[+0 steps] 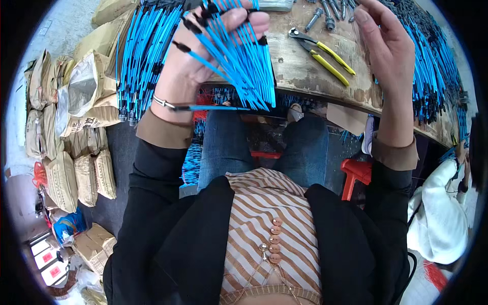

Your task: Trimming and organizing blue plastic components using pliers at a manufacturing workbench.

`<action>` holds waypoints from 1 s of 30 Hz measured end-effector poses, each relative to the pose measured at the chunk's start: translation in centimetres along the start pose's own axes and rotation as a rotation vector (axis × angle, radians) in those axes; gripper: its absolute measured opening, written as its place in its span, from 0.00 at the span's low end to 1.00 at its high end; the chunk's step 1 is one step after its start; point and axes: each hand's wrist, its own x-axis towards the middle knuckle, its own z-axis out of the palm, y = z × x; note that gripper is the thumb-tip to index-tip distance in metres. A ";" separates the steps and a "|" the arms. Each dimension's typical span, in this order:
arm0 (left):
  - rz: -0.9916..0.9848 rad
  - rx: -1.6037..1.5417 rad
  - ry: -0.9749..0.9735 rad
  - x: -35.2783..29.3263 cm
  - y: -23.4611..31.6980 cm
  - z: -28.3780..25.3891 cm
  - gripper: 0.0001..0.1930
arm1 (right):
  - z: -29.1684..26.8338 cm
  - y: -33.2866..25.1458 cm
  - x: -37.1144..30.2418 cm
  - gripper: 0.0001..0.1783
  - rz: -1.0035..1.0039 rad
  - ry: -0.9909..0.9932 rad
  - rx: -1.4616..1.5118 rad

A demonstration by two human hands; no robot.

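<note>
My left hand (229, 23) is closed round a fanned bundle of thin blue wires with black ends (244, 63), over the near edge of the workbench. One blue piece (213, 108) lies apart from the bundle, across my wrist by the bracelet. My right hand (389, 46) is raised over the right side of the bench with its fingers apart and nothing visible in it. Between the hands lie pliers with yellow handles (328, 61). Several dark grey cylindrical fittings (325, 15) sit at the far side, near my right fingertips.
Blue wires with black ends are heaped at the bench's left (147, 51) and right (424, 66). Paper sacks (63, 178) stand on the floor at left. A red object (353, 175) is beside my right knee. A person in white (439, 218) is at right.
</note>
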 end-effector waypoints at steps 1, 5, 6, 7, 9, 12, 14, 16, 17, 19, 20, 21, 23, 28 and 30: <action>0.031 -0.002 0.011 -0.1 0.6 0.1 0.18 | 0.2 0.6 0.8 0.11 -0.041 -0.025 -0.057; 0.160 0.038 0.018 -2.5 0.3 1.1 0.15 | 1.3 3.3 2.6 0.07 -0.119 -0.142 -0.314; 0.220 0.093 -0.005 -4.5 -0.4 1.6 0.16 | 2.1 3.5 3.4 0.07 -0.099 -0.182 -0.394; 0.229 0.142 -0.095 -6.5 -1.3 1.4 0.13 | 2.9 4.1 4.3 0.07 -0.096 -0.179 -0.398; -0.524 -0.806 -0.084 -10.0 -2.1 1.0 0.10 | 5.1 5.4 6.4 0.08 -0.140 -0.309 -0.675; 0.299 0.595 -0.478 -10.3 -3.5 2.0 0.10 | 7.6 6.1 10.1 0.10 -0.260 -0.406 -0.727; 0.366 0.626 -0.532 -9.8 -4.3 1.5 0.11 | 9.0 6.6 11.9 0.12 -0.401 -0.501 -0.756; 0.392 0.574 -0.489 -9.5 -4.1 0.8 0.10 | 9.9 7.0 12.2 0.12 -0.463 -0.524 -0.713; 0.390 0.571 -0.482 -9.4 -4.2 0.5 0.10 | 10.2 7.2 12.3 0.12 -0.521 -0.535 -0.676; 0.385 0.559 -0.480 -9.1 -4.5 -0.2 0.10 | 10.4 7.8 12.5 0.12 -0.633 -0.554 -0.602; 0.384 0.554 -0.481 -9.1 -4.7 -0.5 0.10 | 10.5 8.0 12.5 0.12 -0.688 -0.560 -0.564; 0.382 0.549 -0.483 -9.0 -4.8 -0.8 0.10 | 10.6 8.2 12.5 0.12 -0.744 -0.566 -0.525; 0.381 0.542 -0.485 -9.0 -5.1 -1.4 0.10 | 10.8 8.4 12.5 0.12 -0.855 -0.575 -0.445; 0.386 0.523 -0.504 -9.0 -6.1 -1.6 0.10 | 12.1 9.4 12.8 0.12 -0.551 -0.464 -0.599; 0.388 0.520 -0.519 -8.8 -6.3 -1.5 0.10 | 11.5 9.3 12.6 0.11 -0.430 -0.416 -0.659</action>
